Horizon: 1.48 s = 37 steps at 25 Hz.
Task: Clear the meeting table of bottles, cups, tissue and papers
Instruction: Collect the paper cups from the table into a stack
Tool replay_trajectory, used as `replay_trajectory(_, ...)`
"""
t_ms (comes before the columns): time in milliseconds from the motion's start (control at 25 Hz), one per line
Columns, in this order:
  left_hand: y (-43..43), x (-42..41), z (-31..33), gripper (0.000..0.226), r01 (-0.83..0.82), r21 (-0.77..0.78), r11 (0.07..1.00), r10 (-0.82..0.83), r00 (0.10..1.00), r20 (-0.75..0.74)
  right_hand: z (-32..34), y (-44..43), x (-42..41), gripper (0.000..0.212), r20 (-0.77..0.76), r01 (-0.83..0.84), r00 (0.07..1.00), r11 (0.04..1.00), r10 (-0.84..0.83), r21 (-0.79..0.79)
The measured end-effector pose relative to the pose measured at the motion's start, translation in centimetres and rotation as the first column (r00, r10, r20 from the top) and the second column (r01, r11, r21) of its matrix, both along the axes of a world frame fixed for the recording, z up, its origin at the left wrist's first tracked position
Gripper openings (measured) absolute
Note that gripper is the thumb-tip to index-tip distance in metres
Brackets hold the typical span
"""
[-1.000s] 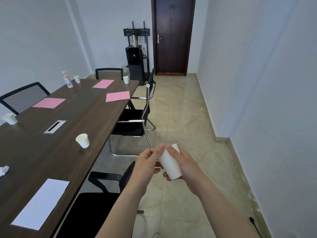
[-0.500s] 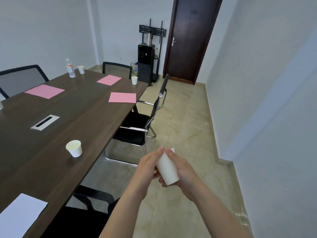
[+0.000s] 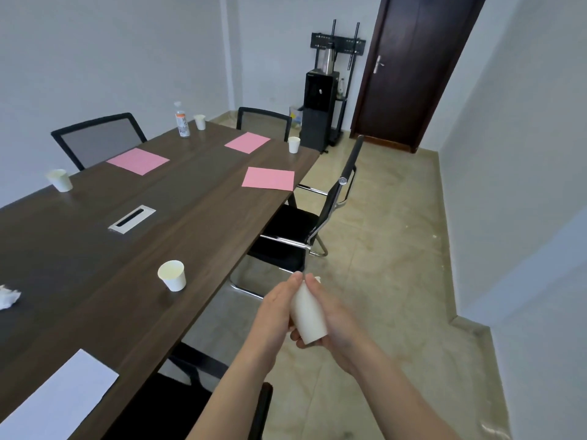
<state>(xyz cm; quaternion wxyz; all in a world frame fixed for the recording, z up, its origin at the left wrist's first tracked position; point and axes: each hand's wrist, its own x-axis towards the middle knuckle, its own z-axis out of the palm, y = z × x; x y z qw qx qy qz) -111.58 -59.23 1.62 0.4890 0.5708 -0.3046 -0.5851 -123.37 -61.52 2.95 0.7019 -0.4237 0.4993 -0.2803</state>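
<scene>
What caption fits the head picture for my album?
Left hand and right hand hold a paper cup beside the meeting table.

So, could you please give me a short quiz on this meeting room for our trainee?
1. True or false: the bottle lies on its side.
2. How many pink sheets are on the table?
3. What do the left hand and right hand hold between them? A) cup B) bottle C) pink sheet
Key: 1 false; 2 three; 3 A.
</scene>
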Motion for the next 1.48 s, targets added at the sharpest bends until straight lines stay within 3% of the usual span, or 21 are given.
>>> replay_trajectory(200, -3.7, -0.2, 1.2, 0.042, -0.110, -0.046, 0.993, 0.112, 0.993, 0.044, 0.5, -5.3, 0.1, 0.062, 0.056, -0.121, 0.991, 0.993, 0.121, -0.003)
replay_trajectory(400, -9.0, -2.6, 2.7, 0.045, -0.152, -0.105, 0.983, 0.162, 0.981, 0.102, 0.8, -11.9, -2.2, 0.077, 0.123, -0.181, 0.975, 0.982, 0.187, -0.056)
replay_trajectory(680, -14.7, -4.0, 3.8, 0.040, -0.158, -0.154, 0.975, 0.189, 0.959, 0.210, 0.4, -18.9, -3.6, 0.064, 0.223, -0.253, 0.939, 0.965, 0.263, -0.072)
replay_trajectory(1040, -17.5, 5.0, 0.8, 0.032, -0.349, -0.084, 0.933, 0.357, 0.883, 0.303, -2.0, -22.7, 3.4, 0.067, 0.071, -0.323, 0.943, 0.946, 0.325, -0.044)
replay_trajectory(1160, -18.9, 10.6, -1.9, 0.030, -0.415, -0.030, 0.910, 0.396, 0.842, 0.367, -2.2, -24.5, 7.0, 0.048, 0.022, -0.303, 0.952, 0.952, 0.304, -0.031)
replay_trajectory(1280, -19.5, 16.7, -6.1, 0.038, -0.502, 0.066, 0.862, 0.392, 0.745, 0.540, -3.3, -26.0, 10.4, 0.040, -0.041, -0.307, 0.951, 0.951, 0.306, -0.030)
replay_trajectory(1400, -19.8, 22.2, -10.9, 0.056, -0.535, 0.205, 0.820, 0.303, 0.708, 0.638, -4.8, -27.1, 14.0, 0.037, -0.094, -0.314, 0.946, 0.949, 0.312, -0.016)
replay_trajectory(1480, -19.8, 24.8, -14.0, 0.055, -0.529, 0.302, 0.793, 0.218, 0.710, 0.669, -5.7, -27.8, 16.2, 0.036, -0.112, -0.323, 0.940, 0.946, 0.321, 0.000)
